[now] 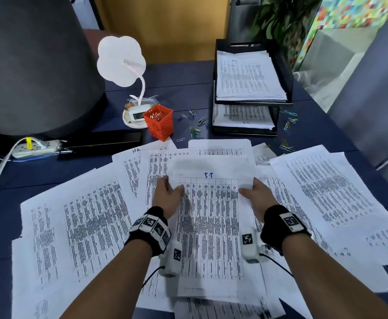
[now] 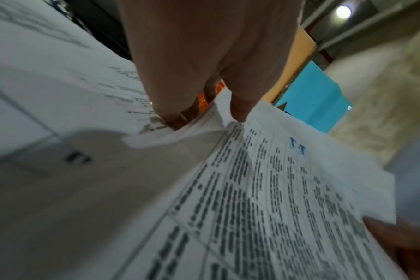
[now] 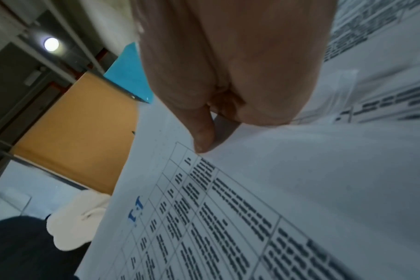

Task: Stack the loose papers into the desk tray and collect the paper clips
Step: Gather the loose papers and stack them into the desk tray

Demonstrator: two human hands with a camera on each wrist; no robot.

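Note:
Both hands hold a small bundle of printed sheets (image 1: pixel 209 217) above the desk; its top sheet (image 2: pixel 288 189) (image 3: pixel 216 217) carries a table and a blue handwritten mark. My left hand (image 1: pixel 167 194) pinches the bundle's left edge, thumb on top. On the right edge, my right hand (image 1: pixel 255 196) pinches it the same way. More loose papers (image 1: pixel 78 224) lie spread over the blue desk. A black two-tier desk tray (image 1: pixel 287 72) stands at the back right with papers in both tiers. Coloured paper clips (image 1: pixel 194 127) lie scattered left and right of the tray.
An orange mesh cup (image 1: pixel 158 125) stands left of the tray, beside a white flower-shaped lamp (image 1: pixel 121 61) with a small clock base. A large grey object (image 1: pixel 34 65) fills the back left, with a power strip (image 1: pixel 36 147) below it. A plant (image 1: pixel 278 17) stands behind the tray.

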